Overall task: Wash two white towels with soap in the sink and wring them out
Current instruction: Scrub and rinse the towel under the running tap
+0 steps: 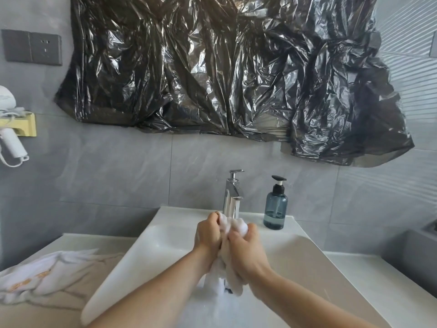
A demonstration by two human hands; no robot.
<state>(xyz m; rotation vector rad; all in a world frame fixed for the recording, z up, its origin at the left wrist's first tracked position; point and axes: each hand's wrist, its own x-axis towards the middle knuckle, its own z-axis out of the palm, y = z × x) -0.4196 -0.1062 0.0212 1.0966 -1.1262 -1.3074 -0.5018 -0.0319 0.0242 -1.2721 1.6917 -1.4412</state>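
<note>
A wet white cloth towel (230,235) is bunched up over the white rectangular ceramic sink (165,235), just in front of the chrome tap (233,192). The person holds it with both hands. The left hand (208,234) has its fingers curled around the upper left part of the bundle, and the right hand (246,250) is closed around the right side, so each grip is tight on the cloth. The two hands are pressed close together, with the towel squeezed between them. The lower end of the towel hangs down below the wrists toward the basin; there it seems to meet white foam or water, but the view is too blurred to be sure.

A second white towel (45,278), crumpled, with some orange marks on it, lies on the pale bench (378,280) to the left of the sink. A blue-grey transparent soap bottle with a black pump (275,207) stands upright on the back rim of the sink, to the right of the tap. On the grey tiled wall above, crinkled black plastic sheeting (224,74) is fixed. At the far left hangs a white hair dryer (10,138).
</note>
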